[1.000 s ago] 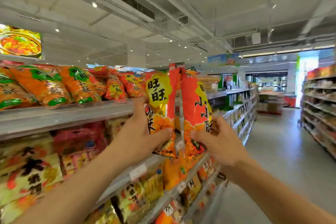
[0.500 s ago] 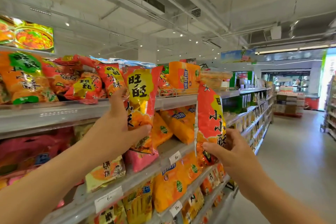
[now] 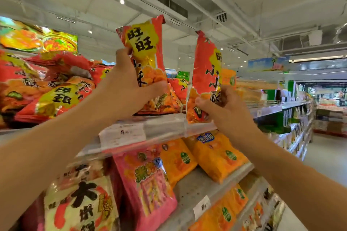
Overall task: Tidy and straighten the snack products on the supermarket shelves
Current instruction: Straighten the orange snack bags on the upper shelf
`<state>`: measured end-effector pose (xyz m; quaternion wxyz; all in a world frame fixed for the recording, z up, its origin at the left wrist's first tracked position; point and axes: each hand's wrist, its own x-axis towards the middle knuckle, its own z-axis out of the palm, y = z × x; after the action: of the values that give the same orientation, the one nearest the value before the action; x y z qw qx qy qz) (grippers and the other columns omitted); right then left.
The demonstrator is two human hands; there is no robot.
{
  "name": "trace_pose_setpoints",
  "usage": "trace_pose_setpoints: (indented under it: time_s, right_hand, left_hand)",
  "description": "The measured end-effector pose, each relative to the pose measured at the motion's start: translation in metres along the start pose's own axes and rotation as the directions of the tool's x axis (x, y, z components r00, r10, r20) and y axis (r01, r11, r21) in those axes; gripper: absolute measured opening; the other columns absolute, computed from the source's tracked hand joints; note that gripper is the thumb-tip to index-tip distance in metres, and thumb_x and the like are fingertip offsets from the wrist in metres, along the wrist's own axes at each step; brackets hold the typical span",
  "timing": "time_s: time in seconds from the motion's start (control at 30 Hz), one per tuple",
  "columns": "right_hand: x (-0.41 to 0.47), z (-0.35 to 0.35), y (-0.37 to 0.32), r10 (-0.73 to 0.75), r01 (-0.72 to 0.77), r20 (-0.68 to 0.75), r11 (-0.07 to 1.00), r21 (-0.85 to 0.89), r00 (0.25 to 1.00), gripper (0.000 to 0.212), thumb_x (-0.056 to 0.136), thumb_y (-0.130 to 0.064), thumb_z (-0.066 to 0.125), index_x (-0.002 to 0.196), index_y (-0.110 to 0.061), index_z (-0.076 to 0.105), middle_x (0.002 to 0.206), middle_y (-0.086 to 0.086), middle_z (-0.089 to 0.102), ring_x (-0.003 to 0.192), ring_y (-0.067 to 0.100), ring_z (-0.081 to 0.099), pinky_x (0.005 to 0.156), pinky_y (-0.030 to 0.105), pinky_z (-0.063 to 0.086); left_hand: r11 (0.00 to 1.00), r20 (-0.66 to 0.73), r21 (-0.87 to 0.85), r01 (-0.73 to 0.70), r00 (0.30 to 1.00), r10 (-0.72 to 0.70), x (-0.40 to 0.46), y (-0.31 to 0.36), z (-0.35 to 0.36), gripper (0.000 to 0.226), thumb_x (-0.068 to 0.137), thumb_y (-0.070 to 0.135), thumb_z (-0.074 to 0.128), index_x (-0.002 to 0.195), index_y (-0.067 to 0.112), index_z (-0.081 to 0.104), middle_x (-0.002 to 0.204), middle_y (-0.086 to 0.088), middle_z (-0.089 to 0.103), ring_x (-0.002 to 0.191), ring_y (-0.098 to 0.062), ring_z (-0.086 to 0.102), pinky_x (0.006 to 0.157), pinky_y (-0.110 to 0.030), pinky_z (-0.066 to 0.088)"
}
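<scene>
Both arms reach up to the top shelf [image 3: 165, 125]. The left hand [image 3: 127, 88] has its grip closed around a red and yellow snack bag [image 3: 144, 50]. The thumb is on the front of the bag and the fingers curl behind it. This bag stands up tall, with its bottom just above the shelf edge.

The right hand [image 3: 223, 107] has its grip closed on a second red snack bag [image 3: 204, 73], pinching it near the bottom. This bag is upright too, turned a bit sideways. Its bottom edge hangs in front of the shelf lip. The two bags are side by side with a gap between them.

To the left, more red bags [image 3: 56, 88] lie in a messy pile on the same shelf. A white price tag [image 3: 122, 135] sticks on the shelf front. On the shelf below sit orange bags [image 3: 216, 155] and a pink bag [image 3: 152, 185]. A long aisle [image 3: 326, 159] runs away on the right.
</scene>
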<state>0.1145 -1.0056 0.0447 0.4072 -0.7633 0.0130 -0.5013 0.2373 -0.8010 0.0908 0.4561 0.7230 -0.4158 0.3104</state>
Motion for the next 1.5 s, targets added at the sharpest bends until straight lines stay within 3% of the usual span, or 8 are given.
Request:
trace_pose_setpoints:
  time_s: [0.1,0.23,0.4,0.6,0.87,1.07,1.23,1.5]
  right_hand:
    - [0.054,0.014,0.007,-0.073,0.073,-0.009,0.997,-0.028,0.997,0.044,0.067,-0.057,0.073,0.099,-0.035,0.052,0.082,-0.019,0.068,0.07,-0.004,0.064,0.053,0.012,0.047]
    - [0.111,0.041,0.032,-0.062,0.071,0.093,0.993,-0.095,0.994,0.041,0.075,-0.048,0.075,0.1,-0.03,0.048,0.09,-0.01,0.064,0.081,0.009,0.065,0.07,0.033,0.056]
    - [0.143,0.064,0.074,-0.108,0.169,0.262,0.961,-0.221,0.959,0.039,0.074,-0.058,0.07,0.093,-0.032,0.049,0.08,-0.018,0.056,0.073,0.0,0.054,0.056,0.019,0.039]
    - [0.144,0.061,0.09,-0.146,0.249,0.377,0.938,-0.242,0.914,0.06,0.063,-0.07,0.063,0.103,-0.026,0.052,0.089,-0.01,0.062,0.08,0.01,0.06,0.068,0.032,0.052]
    - [0.141,0.039,0.092,-0.135,0.283,0.509,0.932,-0.226,0.85,0.099,0.056,-0.085,0.062,0.126,-0.018,0.043,0.113,-0.001,0.059,0.1,0.019,0.059,0.084,0.04,0.053]
    - [0.135,0.034,0.098,-0.262,0.39,0.454,0.896,-0.213,0.852,0.062,0.08,-0.064,0.058,0.128,-0.026,0.046,0.104,-0.005,0.058,0.093,0.015,0.057,0.075,0.032,0.048]
    - [0.134,0.032,0.099,-0.245,0.377,0.461,0.9,-0.22,0.853,0.056,0.083,-0.058,0.059,0.128,-0.029,0.046,0.103,-0.007,0.058,0.093,0.014,0.057,0.08,0.034,0.051]
    - [0.123,0.037,0.103,-0.275,0.417,0.434,0.866,-0.276,0.858,0.057,0.086,-0.061,0.05,0.133,-0.029,0.039,0.117,-0.003,0.054,0.1,0.018,0.055,0.084,0.041,0.052]
  left_hand:
    - [0.995,-0.017,0.091,0.035,0.999,-0.034,0.027,-0.007,0.012,0.092,0.067,0.064,0.071,0.136,0.028,0.02,0.093,0.019,0.051,0.075,0.006,0.045,0.056,-0.017,0.03]
    - [0.962,-0.047,0.24,0.131,0.991,-0.123,0.046,-0.012,0.033,0.097,0.063,0.064,0.073,0.134,0.023,0.022,0.088,0.019,0.045,0.07,0.004,0.041,0.055,-0.019,0.029]
    - [0.851,-0.024,0.453,0.265,0.958,-0.285,0.052,-0.019,0.06,0.111,0.059,0.076,0.067,0.142,0.026,0.013,0.126,-0.006,0.055,0.09,-0.018,0.048,0.073,-0.032,0.038]
    - [0.691,-0.072,0.648,0.32,0.929,-0.362,0.048,-0.006,0.084,0.105,0.06,0.078,0.064,0.138,0.021,0.023,0.114,-0.002,0.054,0.084,-0.016,0.045,0.061,-0.029,0.035]
    - [0.632,-0.024,0.638,0.44,0.832,-0.554,0.033,0.017,0.087,0.133,0.041,0.099,0.04,0.148,0.023,0.018,0.127,0.0,0.053,0.104,-0.017,0.051,0.085,-0.032,0.045]
    - [0.744,-0.095,0.561,0.364,0.92,-0.379,0.009,0.011,0.084,0.077,0.069,0.069,0.066,0.134,0.037,0.037,0.099,0.017,0.054,0.087,-0.002,0.057,0.077,-0.029,0.048]
    - [0.763,-0.105,0.56,0.322,0.941,-0.32,0.012,0.004,0.095,0.076,0.073,0.063,0.065,0.136,0.034,0.036,0.092,0.02,0.054,0.083,0.0,0.054,0.067,-0.02,0.04]
    - [0.714,-0.101,0.64,0.284,0.952,-0.289,0.007,0.0,0.096,0.08,0.077,0.068,0.058,0.142,0.033,0.029,0.123,0.007,0.052,0.1,-0.009,0.049,0.081,-0.026,0.038]
